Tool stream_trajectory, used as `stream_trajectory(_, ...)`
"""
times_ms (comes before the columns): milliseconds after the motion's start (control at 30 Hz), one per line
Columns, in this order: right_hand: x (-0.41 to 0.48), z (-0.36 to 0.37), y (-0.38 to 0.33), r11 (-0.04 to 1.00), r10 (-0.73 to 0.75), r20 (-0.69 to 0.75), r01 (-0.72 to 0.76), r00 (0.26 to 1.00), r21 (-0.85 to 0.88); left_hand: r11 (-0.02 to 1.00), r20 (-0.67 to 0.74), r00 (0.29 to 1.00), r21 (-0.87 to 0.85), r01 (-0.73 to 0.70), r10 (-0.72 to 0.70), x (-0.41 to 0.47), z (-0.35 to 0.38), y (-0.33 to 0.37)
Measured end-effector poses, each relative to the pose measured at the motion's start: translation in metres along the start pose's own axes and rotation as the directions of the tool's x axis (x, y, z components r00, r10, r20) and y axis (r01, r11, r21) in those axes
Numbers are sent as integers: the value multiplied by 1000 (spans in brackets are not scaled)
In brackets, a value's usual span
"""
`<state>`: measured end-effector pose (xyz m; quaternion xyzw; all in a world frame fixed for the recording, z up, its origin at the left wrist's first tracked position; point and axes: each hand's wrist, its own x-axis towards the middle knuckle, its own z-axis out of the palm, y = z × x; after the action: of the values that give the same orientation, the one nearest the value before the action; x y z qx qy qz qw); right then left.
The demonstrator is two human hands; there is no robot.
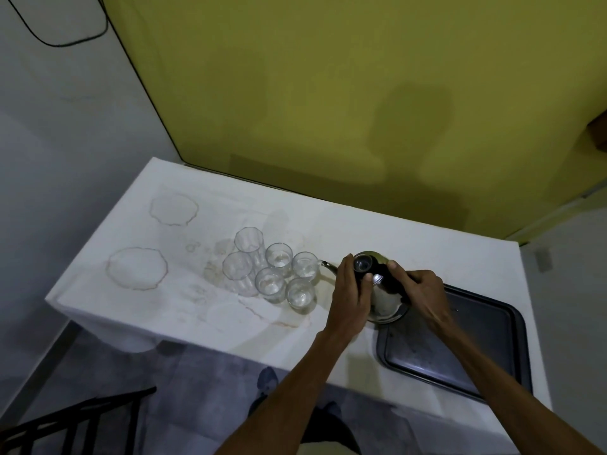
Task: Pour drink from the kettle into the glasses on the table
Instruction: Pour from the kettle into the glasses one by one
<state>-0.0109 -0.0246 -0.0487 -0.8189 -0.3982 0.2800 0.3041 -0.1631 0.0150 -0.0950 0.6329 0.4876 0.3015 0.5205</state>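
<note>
a shiny steel kettle [382,300] with a black handle sits just right of the frame's centre, tilted leftward, its thin spout over the rim of the nearest small glass [305,265]. a clear stream falls into that glass. six clear glasses [272,269] cluster just left of it on the white table [184,300]: two tall faceted ones at the left, four short ones at the right.
</note>
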Motion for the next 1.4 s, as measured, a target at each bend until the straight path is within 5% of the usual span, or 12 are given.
stream_trajectory(467,-6,6,16,976,-17,0,17,1000,219,996,38,999,77,-38,36,0,-5,3)
stream_trajectory(700,-25,21,24,821,54,43,-69,998,567,985,44,991,113,-129,125,-7,-5,4)
stream_trajectory(900,-28,19,16,757,7,86,-61,996,651,970,-42,985,185,-157,167,-16,-6,10)
stream_trajectory(1133,-21,5,9,792,-103,137,-2,985,611,972,-190,966,188,-139,175,-35,-1,20)
stream_trajectory(1400,-9,3,14,925,-122,185,44,975,377,993,-173,983,114,-38,57,-47,-1,8)
